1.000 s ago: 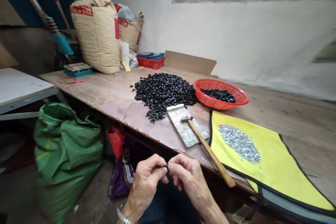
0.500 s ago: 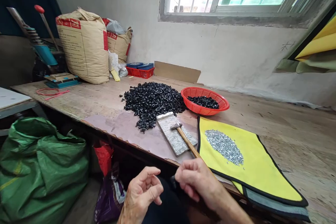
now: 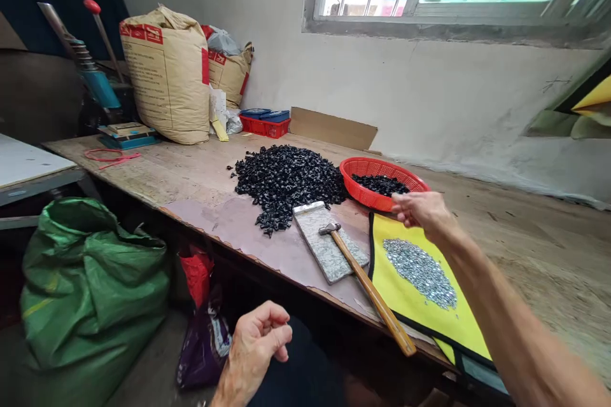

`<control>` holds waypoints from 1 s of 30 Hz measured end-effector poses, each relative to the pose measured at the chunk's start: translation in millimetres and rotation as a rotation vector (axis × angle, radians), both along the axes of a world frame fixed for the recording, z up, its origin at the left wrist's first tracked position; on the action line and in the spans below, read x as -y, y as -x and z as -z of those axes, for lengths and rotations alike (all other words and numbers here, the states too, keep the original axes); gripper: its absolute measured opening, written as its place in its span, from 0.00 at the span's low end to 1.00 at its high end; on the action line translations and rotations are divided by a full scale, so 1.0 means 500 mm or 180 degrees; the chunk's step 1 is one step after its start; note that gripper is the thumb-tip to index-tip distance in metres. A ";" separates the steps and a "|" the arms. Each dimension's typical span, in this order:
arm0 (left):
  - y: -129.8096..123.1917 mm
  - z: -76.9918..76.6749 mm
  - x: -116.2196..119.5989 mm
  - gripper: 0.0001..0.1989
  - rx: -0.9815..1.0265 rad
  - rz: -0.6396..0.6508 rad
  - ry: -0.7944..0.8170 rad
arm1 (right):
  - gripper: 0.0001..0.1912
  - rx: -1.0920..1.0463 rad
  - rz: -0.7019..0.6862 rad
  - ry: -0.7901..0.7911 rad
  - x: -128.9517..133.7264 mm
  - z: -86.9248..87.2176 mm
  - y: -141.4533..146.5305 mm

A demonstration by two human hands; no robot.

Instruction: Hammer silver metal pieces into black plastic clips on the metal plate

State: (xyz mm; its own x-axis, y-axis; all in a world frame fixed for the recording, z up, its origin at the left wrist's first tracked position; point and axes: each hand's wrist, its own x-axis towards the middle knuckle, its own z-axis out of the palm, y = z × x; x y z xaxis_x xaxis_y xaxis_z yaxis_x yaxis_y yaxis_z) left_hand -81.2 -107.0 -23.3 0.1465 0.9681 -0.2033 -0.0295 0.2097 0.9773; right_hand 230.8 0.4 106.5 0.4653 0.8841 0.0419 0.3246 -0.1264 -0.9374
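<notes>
My left hand hovers in front of the table edge, its fingers curled in with the thumb close to them; whatever they may hold is hidden. Stretched out to the right, my right hand is by the near right rim of a red plastic basket of small black parts. Its fingers are closed and a little blurred, so I cannot make out what is in them. A hammer lies with its head on a grey slab and its handle over the table edge. Small silvery pieces are spread on a yellow cloth.
A large heap of black parts covers the middle of the table. Behind stand paper sacks, a red tray with blue lids and a cardboard strip. A green sack is on the floor at left.
My right hand has moved from above the hammer handle's end, up and right to the basket. The handle is now uncovered. My left hand has hardly moved; the view has shifted slightly.
</notes>
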 end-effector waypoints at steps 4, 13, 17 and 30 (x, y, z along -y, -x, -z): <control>0.035 -0.029 -0.029 0.09 -0.0302 -0.0381 -0.0143 | 0.15 0.0519 -0.0568 0.0483 0.085 0.076 0.049; 0.100 -0.057 -0.212 0.03 -0.1905 -0.1281 -0.1542 | 0.19 0.2050 -0.0723 0.0817 0.146 0.110 0.058; 0.069 -0.054 -0.262 0.05 -0.2292 -0.0809 -0.1957 | 0.21 0.2009 -0.0630 0.0957 0.160 0.105 0.077; 0.076 -0.026 -0.323 0.06 -0.2546 -0.0490 -0.1771 | 0.15 0.1821 -0.0552 0.0744 0.176 0.090 0.099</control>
State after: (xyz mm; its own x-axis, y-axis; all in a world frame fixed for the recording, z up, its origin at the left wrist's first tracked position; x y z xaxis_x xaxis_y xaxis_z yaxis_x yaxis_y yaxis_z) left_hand -119.2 54.4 -10.2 0.0287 0.9527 0.3025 0.6948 -0.2366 0.6792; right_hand 181.2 -87.6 61.5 0.2759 0.9604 0.0381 0.7994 -0.2073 -0.5639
